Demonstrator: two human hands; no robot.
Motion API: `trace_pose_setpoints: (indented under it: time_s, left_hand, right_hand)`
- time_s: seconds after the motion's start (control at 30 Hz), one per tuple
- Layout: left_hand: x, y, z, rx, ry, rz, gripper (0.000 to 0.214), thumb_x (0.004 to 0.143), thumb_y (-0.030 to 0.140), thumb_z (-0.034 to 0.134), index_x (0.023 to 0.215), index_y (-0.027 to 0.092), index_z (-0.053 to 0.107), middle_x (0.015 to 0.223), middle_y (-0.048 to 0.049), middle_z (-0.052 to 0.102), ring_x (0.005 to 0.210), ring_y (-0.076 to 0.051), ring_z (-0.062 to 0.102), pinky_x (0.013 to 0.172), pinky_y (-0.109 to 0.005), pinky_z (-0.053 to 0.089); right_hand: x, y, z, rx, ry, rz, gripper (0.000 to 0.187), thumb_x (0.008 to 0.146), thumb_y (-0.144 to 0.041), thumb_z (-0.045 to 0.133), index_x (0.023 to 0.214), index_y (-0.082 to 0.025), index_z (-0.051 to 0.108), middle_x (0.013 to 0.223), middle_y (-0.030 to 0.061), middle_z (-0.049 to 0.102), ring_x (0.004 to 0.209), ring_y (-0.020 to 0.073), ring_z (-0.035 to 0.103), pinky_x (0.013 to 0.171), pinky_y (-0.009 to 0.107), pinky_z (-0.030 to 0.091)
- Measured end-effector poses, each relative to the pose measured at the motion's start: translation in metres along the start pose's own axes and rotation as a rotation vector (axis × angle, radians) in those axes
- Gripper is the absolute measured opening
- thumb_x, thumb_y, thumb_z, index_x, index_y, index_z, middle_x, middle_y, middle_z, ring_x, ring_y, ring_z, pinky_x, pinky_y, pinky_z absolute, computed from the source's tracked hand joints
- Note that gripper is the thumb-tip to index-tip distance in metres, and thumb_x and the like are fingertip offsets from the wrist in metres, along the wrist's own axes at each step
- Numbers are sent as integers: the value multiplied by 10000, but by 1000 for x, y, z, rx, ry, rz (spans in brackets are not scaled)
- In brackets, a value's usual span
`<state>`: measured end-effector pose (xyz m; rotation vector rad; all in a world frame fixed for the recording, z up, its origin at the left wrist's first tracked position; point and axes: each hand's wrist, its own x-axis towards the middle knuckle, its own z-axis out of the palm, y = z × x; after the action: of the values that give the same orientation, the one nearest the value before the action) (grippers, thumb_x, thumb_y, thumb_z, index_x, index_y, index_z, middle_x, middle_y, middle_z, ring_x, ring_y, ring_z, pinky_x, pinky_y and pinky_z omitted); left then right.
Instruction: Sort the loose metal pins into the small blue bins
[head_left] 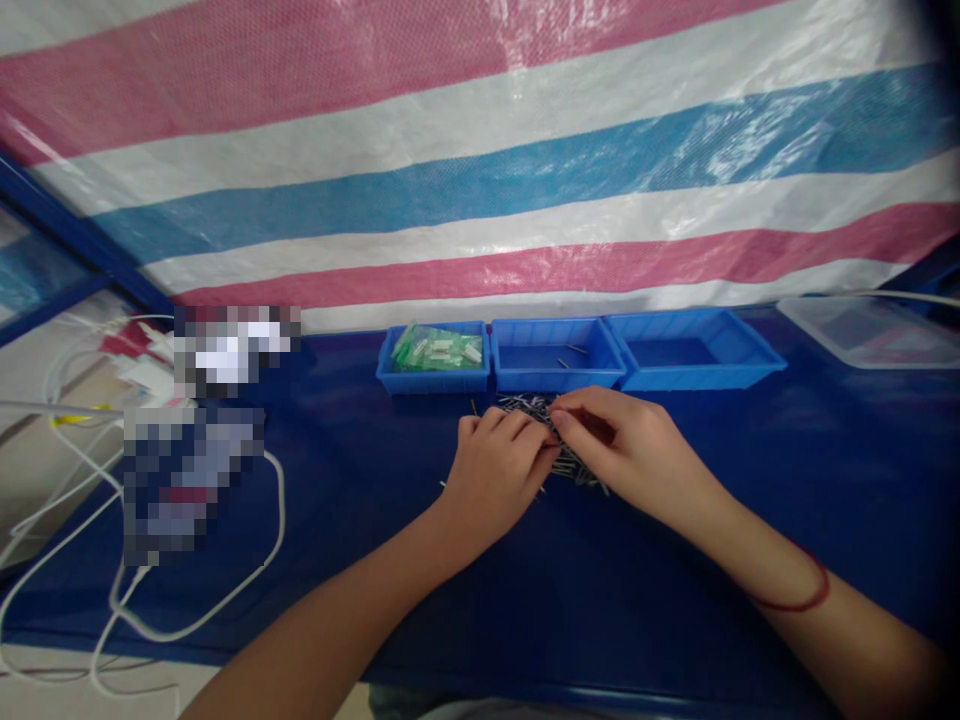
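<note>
A pile of thin metal pieces (pixel 574 465), like nails or screws, lies loosely on the blue table between my hands. My left hand (pixel 499 460) rests over the left side of the pile with its fingers curled and pressed together; whatever lies under the fingertips is hidden. On the pile's right side, my right hand (pixel 626 440) has its thumb and index finger pinched at the metal pieces. Anything between those fingertips is too small to make out. The middle blue bin (pixel 559 380), just behind the pile, contains a few similar thin pieces.
A left blue bin (pixel 433 383) holds green-and-clear plastic packets (pixel 439 348). Beside the middle bin stands a right blue bin (pixel 694 378). White cables (pixel 281 500) loop over the table's left side near blurred items. A clear plastic lid or tray (pixel 862 335) lies at back right.
</note>
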<state>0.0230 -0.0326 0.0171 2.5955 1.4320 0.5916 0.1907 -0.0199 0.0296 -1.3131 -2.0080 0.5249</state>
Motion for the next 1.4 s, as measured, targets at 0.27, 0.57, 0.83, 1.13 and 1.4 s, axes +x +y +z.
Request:
trace_pose_setpoints:
  time_s: [0.27,0.57,0.83,1.13,1.4]
  left_hand:
    - [5,-15,-12,-377,85,-188,74,875,257,583,910,216,633,913,9,688,853,-170,597,767,-310,407]
    - [3,-14,-9,-828,88,-352,160,866,299,578,926,166,643,852,-20,671,782,-146,608,714,-250,472]
    - [2,-13,-14,-755,122,-302,133,877,274,560,931,177,633,858,-17,670,759,-140,602,672,-238,458]
    - [2,-14,-15,-541,88,-89,148,923,262,502,918,180,625,922,-38,648,849,-157,597,766,-266,454]
    - [-1,-14,-20,-438,119,-103,273,920,262,498,1181,187,529,970,-37,653,886,-170,603,806,-290,451]
  right_hand:
    - [1,1,5,41,-158,-114,220,925,-265,444,844,-206,641,851,52,671,790,184,611,709,312,461]
    - [0,-1,12,372,-142,47,240,893,-366,509,946,-208,683,887,37,697,817,186,635,714,296,496]
    - [1,-8,10,585,-123,231,274,845,-426,573,854,-167,661,622,-3,603,507,106,505,452,224,399]
    - [-6,-11,4,314,53,57,196,831,-395,614,813,-210,677,747,22,665,630,150,567,582,282,442]
    - [10,5,-1,397,149,197,298,831,-447,593,664,-201,598,582,-20,517,527,118,447,498,264,363]
